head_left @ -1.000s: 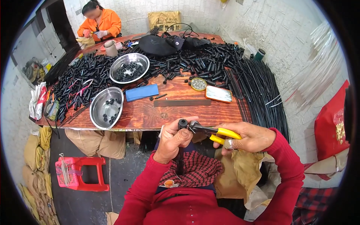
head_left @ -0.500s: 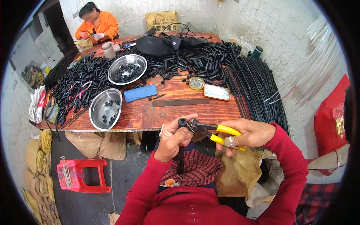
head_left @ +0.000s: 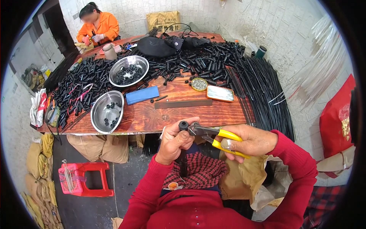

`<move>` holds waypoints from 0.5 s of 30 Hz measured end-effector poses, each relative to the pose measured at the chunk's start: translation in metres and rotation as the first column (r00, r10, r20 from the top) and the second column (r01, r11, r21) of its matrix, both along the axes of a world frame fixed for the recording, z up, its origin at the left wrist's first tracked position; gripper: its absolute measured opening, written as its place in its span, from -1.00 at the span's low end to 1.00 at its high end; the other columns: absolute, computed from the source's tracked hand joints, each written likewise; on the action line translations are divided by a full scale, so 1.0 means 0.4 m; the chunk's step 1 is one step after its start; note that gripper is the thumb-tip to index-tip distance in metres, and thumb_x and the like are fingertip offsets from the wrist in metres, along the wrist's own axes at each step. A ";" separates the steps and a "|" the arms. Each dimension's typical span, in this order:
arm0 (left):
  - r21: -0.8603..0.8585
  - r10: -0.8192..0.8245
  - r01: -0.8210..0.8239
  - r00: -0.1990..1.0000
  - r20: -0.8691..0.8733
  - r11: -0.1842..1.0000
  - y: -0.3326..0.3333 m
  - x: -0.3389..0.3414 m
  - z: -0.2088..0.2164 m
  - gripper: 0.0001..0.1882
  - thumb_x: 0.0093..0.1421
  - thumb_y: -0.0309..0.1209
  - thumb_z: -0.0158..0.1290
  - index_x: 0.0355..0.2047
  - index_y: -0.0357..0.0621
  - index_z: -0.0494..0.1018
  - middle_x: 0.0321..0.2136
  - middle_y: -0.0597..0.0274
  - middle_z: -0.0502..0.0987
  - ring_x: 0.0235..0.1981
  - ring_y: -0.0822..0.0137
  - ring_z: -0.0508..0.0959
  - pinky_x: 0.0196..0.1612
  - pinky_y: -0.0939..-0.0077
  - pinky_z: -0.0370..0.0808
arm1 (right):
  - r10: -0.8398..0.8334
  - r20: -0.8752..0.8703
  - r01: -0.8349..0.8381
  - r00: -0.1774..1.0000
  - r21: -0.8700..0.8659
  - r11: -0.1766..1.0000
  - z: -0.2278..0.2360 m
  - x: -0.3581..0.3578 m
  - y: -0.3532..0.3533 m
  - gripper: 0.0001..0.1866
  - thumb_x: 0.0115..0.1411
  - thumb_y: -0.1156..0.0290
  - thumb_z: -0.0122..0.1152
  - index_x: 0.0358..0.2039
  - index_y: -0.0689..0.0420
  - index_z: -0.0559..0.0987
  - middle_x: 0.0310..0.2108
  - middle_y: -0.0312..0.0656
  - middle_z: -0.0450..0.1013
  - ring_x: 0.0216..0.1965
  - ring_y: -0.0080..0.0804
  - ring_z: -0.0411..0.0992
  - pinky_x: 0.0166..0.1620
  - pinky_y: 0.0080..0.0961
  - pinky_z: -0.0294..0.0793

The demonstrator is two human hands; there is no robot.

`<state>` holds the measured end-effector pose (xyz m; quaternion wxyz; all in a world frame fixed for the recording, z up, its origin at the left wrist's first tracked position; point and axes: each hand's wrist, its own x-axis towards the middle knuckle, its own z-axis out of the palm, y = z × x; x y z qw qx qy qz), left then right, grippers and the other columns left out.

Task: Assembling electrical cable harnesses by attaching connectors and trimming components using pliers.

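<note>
My left hand [head_left: 170, 144] is closed around a black hollow tube-shaped piece [head_left: 183, 125], its round open end facing up between thumb and fingers. Below that hand, a dark length hangs over my lap. Yellow-handled pliers [head_left: 231, 135] are gripped in my right hand [head_left: 253, 140], whose thumb bears a pale wrap. Their dark jaws meet the side of the tube piece near its top. Whatever lies between the jaws is too small to make out. Both hands are just off the near table edge, above my lap.
On the wooden table [head_left: 141, 114] are heaps of black tubes [head_left: 183, 63], two steel bowls [head_left: 95, 118] of small black parts, a round tin [head_left: 199, 84], an orange-rimmed tin [head_left: 220, 94] and long black rods [head_left: 267, 95]. A red stool [head_left: 103, 168] stands lower left. Someone in orange [head_left: 108, 26] sits across.
My right hand and the pliers have shifted slightly left, and the pliers' handles slope down a little more. My left hand still holds the tube piece in nearly the same place.
</note>
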<state>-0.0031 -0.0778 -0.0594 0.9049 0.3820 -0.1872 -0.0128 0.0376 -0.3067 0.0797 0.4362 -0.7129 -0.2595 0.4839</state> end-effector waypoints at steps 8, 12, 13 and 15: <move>-0.014 -0.020 0.021 1.000 0.018 1.000 -0.003 -0.005 0.000 -0.38 0.25 -0.17 0.12 0.16 -0.38 0.30 -0.61 0.40 0.25 -0.68 0.64 0.11 -0.63 0.67 -0.01 | -0.085 -0.023 0.084 0.996 -0.046 0.995 -0.028 -0.031 0.007 -0.69 0.41 0.13 -0.12 -0.17 0.14 0.37 -0.61 -0.32 0.35 -0.67 -0.67 0.28 -0.60 -0.71 0.28; -0.035 -0.030 0.031 0.999 0.017 0.999 0.000 -0.009 -0.003 -0.39 0.26 -0.20 0.11 0.17 -0.39 0.29 -0.59 0.44 0.26 -0.66 0.65 0.12 -0.62 0.69 0.00 | -0.112 -0.010 0.112 0.994 -0.023 0.993 -0.042 -0.036 0.013 -0.71 0.42 0.14 -0.12 -0.21 0.13 0.38 -0.64 -0.33 0.31 -0.71 -0.68 0.22 -0.65 -0.71 0.21; -0.057 -0.041 0.042 0.999 0.024 0.997 0.000 -0.007 -0.004 -0.41 0.28 -0.25 0.10 0.18 -0.39 0.28 -0.56 0.47 0.27 -0.63 0.67 0.13 -0.61 0.71 0.01 | -0.115 -0.007 0.115 0.993 -0.021 0.993 -0.051 -0.037 0.013 -0.71 0.42 0.14 -0.12 -0.21 0.13 0.38 -0.64 -0.33 0.31 -0.71 -0.68 0.22 -0.65 -0.71 0.21; -0.050 -0.036 0.037 0.999 0.029 0.998 0.001 -0.003 -0.009 -0.41 0.28 -0.24 0.10 0.19 -0.39 0.27 -0.57 0.48 0.26 -0.63 0.67 0.12 -0.60 0.71 0.01 | -0.143 0.015 0.142 0.990 0.053 0.988 -0.072 -0.043 0.013 -0.69 0.41 0.12 -0.11 -0.22 0.13 0.38 -0.64 -0.32 0.31 -0.72 -0.68 0.20 -0.66 -0.72 0.20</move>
